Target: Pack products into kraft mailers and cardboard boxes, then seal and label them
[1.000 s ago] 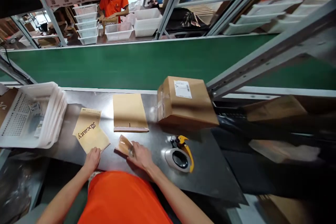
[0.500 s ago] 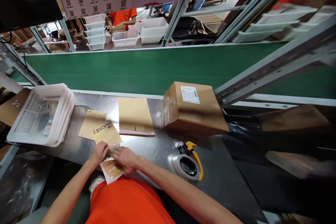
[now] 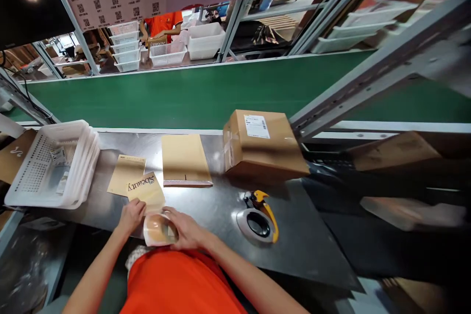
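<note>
My left hand [image 3: 131, 215] grips the near edge of a tan paper bag [image 3: 146, 191] printed "Beauty", which lies on the steel table [image 3: 206, 211]. My right hand [image 3: 183, 228] holds a small clear-wrapped tan packet [image 3: 157, 230] against the bag's near end. Whether the packet is partly inside the bag cannot be told. A second tan bag [image 3: 125, 176] lies under and behind the first. Both hands are at the table's near edge, just above my orange shirt.
A flat tan envelope [image 3: 185, 159] lies mid-table. A taped cardboard box [image 3: 259, 143] with a label stands to its right. A tape dispenser [image 3: 258, 218] sits near right. White baskets [image 3: 51, 164] stand at left. A green conveyor belt [image 3: 206, 91] runs behind; another person in orange works beyond it.
My right hand brought the wrapped packet leftward and toward me, to the near end of the printed bag. My left hand took hold of that bag, which shifted slightly.
</note>
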